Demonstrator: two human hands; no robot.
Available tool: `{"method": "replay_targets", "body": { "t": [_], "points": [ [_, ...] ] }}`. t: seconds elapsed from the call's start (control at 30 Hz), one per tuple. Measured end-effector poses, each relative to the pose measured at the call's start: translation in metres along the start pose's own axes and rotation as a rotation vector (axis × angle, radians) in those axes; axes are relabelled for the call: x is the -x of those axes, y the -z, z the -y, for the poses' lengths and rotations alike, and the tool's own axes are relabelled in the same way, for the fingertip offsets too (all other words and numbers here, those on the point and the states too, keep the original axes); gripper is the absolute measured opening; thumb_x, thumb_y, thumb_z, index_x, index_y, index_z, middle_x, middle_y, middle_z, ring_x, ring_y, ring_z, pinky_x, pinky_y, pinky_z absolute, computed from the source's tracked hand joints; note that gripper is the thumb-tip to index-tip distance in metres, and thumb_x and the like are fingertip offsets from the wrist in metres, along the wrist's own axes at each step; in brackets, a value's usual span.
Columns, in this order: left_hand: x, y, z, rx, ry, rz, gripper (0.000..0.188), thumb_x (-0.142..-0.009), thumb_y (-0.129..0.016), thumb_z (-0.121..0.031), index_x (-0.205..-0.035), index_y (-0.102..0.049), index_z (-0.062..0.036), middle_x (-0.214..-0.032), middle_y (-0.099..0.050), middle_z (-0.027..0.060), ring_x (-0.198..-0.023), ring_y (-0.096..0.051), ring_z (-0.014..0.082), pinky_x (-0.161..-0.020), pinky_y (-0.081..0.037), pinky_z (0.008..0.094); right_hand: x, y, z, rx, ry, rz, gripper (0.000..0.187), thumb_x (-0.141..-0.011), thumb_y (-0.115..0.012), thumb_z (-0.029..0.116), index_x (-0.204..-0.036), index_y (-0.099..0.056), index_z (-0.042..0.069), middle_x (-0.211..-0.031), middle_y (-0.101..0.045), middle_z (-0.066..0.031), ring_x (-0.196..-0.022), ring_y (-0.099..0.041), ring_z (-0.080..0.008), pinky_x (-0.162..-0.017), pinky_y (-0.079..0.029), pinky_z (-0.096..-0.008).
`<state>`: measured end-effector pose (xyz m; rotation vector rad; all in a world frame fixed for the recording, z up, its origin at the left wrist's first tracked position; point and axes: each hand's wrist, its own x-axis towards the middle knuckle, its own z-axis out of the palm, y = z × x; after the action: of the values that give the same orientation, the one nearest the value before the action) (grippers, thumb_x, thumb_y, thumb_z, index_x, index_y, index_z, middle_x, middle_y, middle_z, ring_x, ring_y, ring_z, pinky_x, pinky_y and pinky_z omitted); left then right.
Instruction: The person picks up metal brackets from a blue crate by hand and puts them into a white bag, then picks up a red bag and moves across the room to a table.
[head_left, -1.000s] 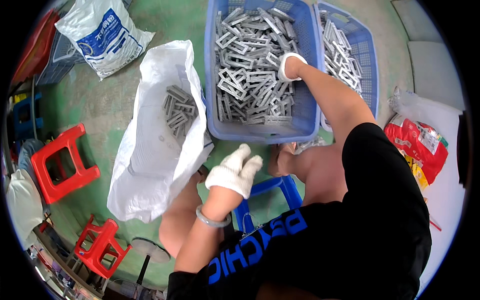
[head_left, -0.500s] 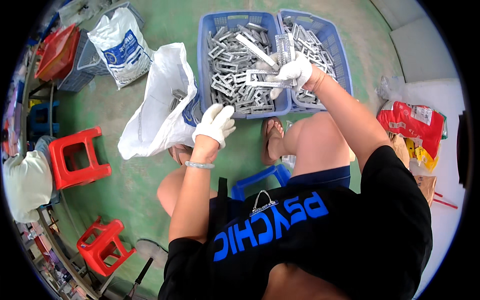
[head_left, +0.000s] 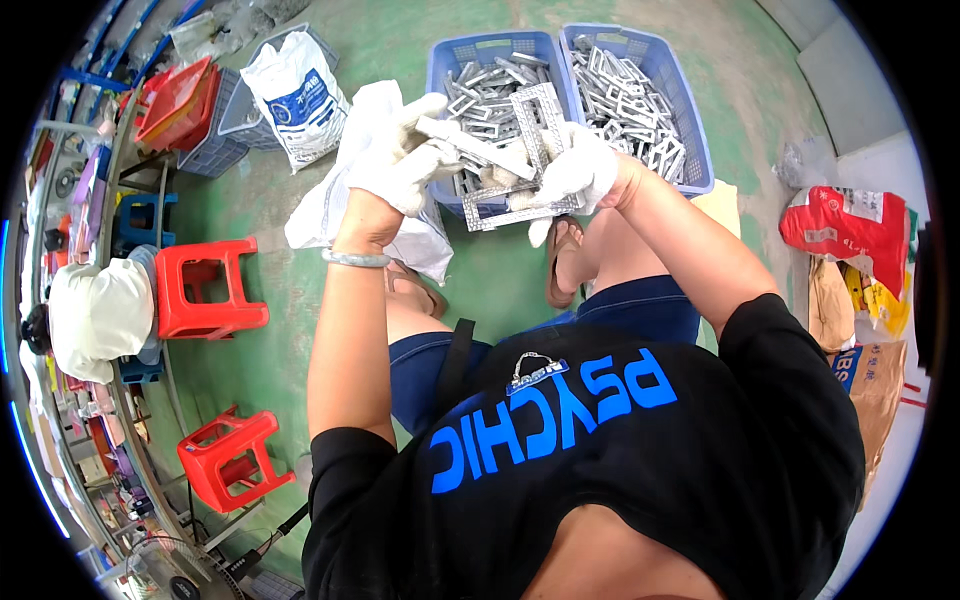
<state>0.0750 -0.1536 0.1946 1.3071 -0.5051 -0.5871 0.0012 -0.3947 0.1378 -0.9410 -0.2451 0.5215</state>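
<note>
My left hand (head_left: 400, 165), in a white knit glove, has its thumb and fingers closed round one end of a narrow grey metal frame (head_left: 475, 150). The frame's other end reaches toward my right hand (head_left: 578, 172), also gloved in white. That hand grips several rectangular metal frames fanned out at different angles, among them an upright slotted frame (head_left: 540, 120) and a flatter one (head_left: 500, 205). Both hands are above the front of the left blue basket (head_left: 437, 75), which holds a heap of similar frames. Beneath my left hand is a white woven sack (head_left: 318, 215), its mouth partly hidden.
A second blue basket (head_left: 697, 130) full of frames stands to the right. Red stools (head_left: 210, 318) and a crowded shelf (head_left: 130, 240) line the left side. A full white sack (head_left: 300, 105) stands at the back left, and a red bag (head_left: 845, 235) lies by the right wall.
My left hand has moved up and right from beside the sack and now grips a frame's end. My right hand, still holding frames, has come slightly nearer, and the view has shifted.
</note>
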Motion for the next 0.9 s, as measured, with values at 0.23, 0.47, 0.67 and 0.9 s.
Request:
{"method": "replay_targets", "body": {
  "t": [0.23, 0.47, 0.67, 0.9],
  "points": [
    [0.026, 0.013, 0.003, -0.121, 0.034, -0.112, 0.018, -0.087, -0.049, -0.005, -0.102, -0.056, -0.0014, -0.095, -0.062, 0.0112, -0.081, -0.064, 0.0208, -0.072, -0.055, 0.0322, 0.008, -0.054, -0.006, -0.195, 0.045, -0.041, 0.046, -0.08, -0.062, 0.004, -0.123, -0.046, -0.005, -0.104, -0.06, -0.0197, -0.084, -0.067, -0.0267, -0.061, -0.062, -0.0417],
    [0.028, 0.066, 0.015, 0.282, 0.19, -0.605, 0.018, -0.088, -0.058, -0.022, -0.092, -0.06, -0.0048, -0.079, -0.063, 0.0085, -0.063, -0.062, 0.0198, -0.054, -0.054, 0.0299, 0.008, -0.031, -0.046, -0.442, 0.062, -0.037, 0.048, -0.08, -0.06, 0.0, -0.125, -0.045, -0.002, -0.116, -0.056, -0.0252, -0.087, -0.066, -0.0316, -0.064, -0.06, -0.0454],
    [0.016, 0.142, 0.035, 0.397, 0.339, -0.829, 0.017, -0.086, -0.06, -0.021, -0.088, -0.062, -0.0044, -0.072, -0.063, 0.0096, -0.054, -0.059, 0.0209, -0.047, -0.053, 0.0308, 0.013, -0.023, -0.048, -0.348, 0.067, -0.207, 0.042, -0.08, -0.06, 0.001, -0.121, -0.05, -0.004, -0.114, -0.059, -0.0223, -0.085, -0.066, -0.0281, -0.066, -0.06, -0.0378],
    [-0.008, 0.17, 0.069, 0.51, 0.41, -0.778, 0.018, -0.086, -0.055, -0.011, -0.099, -0.061, -0.001, -0.085, -0.065, 0.013, -0.071, -0.065, 0.0286, -0.06, -0.058, 0.0377, 0.009, -0.03, -0.043, -0.355, 0.071, -0.238, 0.039, -0.08, -0.06, 0.001, -0.117, -0.05, -0.005, -0.113, -0.06, -0.0209, -0.084, -0.067, -0.0253, -0.068, -0.06, -0.0327]
  ]
}}
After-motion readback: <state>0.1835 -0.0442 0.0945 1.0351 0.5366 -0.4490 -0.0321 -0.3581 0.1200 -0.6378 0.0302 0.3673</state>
